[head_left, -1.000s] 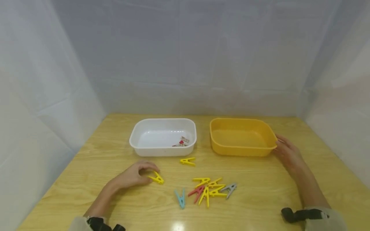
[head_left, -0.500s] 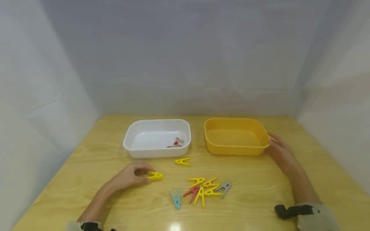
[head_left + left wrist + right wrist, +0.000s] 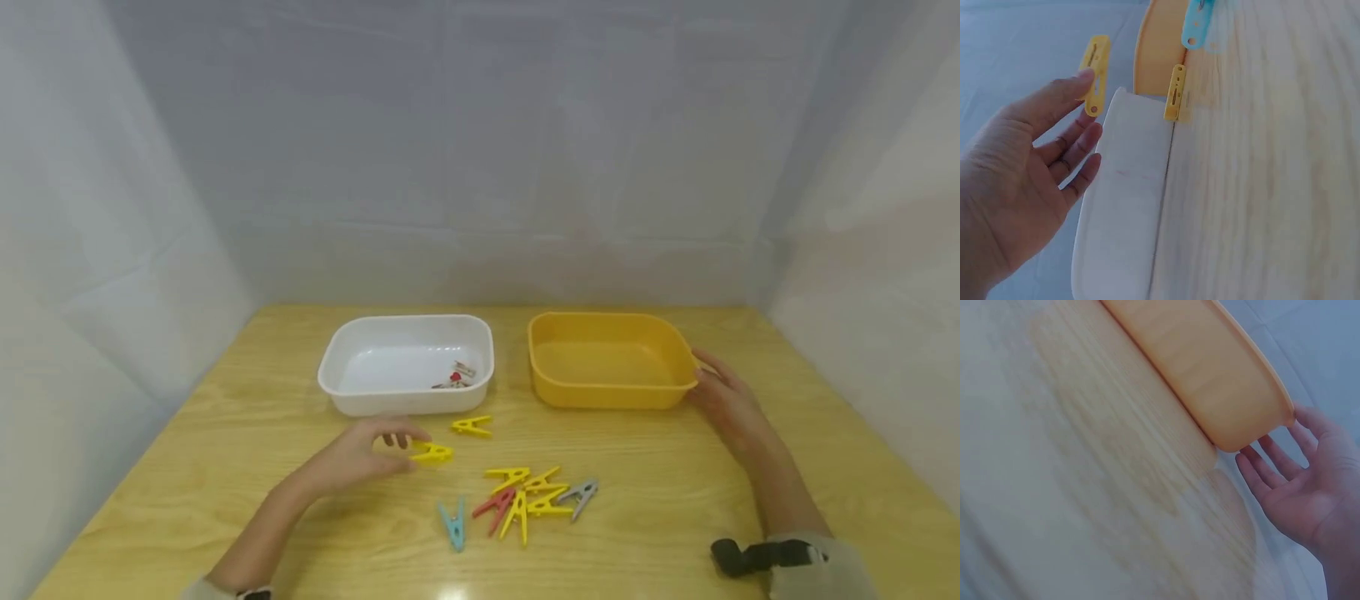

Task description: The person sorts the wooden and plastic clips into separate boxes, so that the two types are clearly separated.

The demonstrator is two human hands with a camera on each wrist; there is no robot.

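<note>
The left hand (image 3: 358,457) pinches a yellow peg (image 3: 432,452) at its fingertips, just above the table (image 3: 187,467) in front of the white tub (image 3: 352,398). The peg's long axis lies roughly left to right, pointing toward the yellow tub (image 3: 600,393), which sits well off to the right of this hand. The right hand (image 3: 731,406) is far nearer that tub, its fingers straight against the tub's right end and gripping nothing.

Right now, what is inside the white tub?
The white tub holds a few small pegs in its near right corner, one with a red bit; how many is too small to tell. The rest of its floor looks bare. The near wall hides the strip of floor just behind it.
</note>
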